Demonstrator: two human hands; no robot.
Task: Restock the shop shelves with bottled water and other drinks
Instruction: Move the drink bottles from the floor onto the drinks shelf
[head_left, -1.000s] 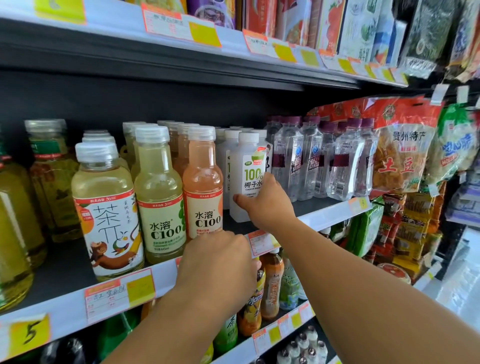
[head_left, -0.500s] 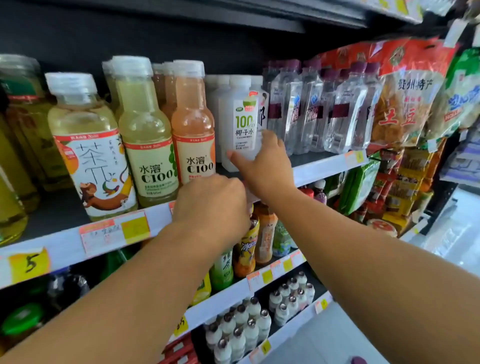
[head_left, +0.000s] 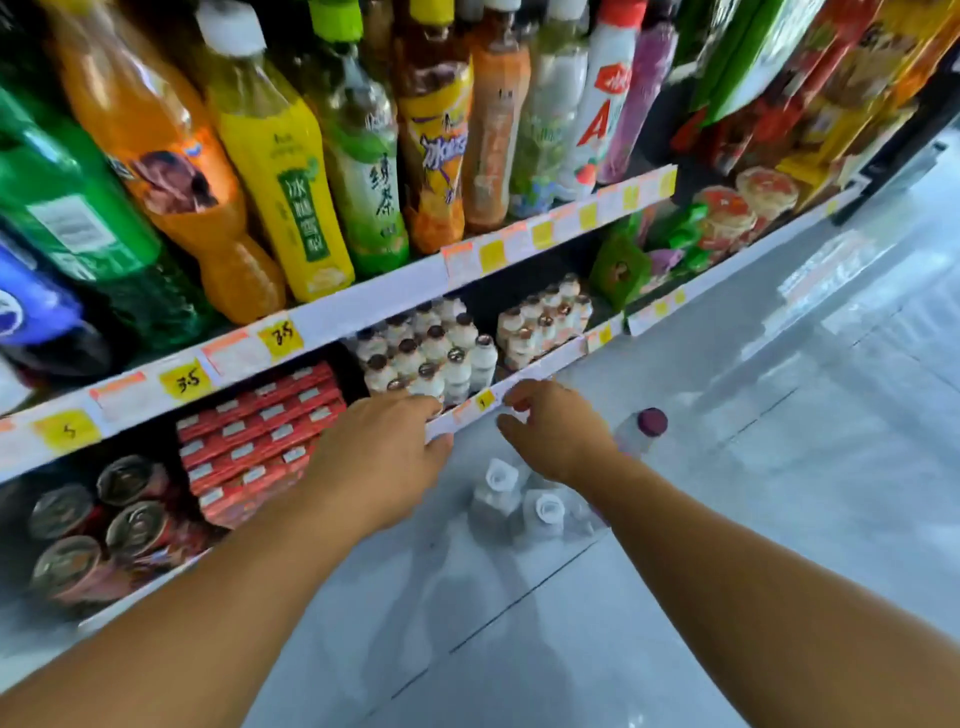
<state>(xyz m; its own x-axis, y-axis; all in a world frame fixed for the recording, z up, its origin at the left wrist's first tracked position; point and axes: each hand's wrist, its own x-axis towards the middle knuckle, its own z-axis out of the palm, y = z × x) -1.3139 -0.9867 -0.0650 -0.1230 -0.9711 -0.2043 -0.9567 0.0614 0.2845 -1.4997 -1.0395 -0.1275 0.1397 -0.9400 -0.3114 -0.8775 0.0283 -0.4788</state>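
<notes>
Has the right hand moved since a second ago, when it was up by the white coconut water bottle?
Yes. The right hand has dropped to the bottom shelf's price strip, above the bottles on the floor.

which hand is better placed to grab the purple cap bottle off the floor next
Probably the right hand. It hangs open just beside the purple-capped bottle on the floor. The left hand is farther off, at the lowest shelf's price strip, with the white-capped bottles between.

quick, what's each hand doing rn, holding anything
left hand: open, empty, by the bottom shelf edge
right hand: open, empty, above the floor bottles
</notes>
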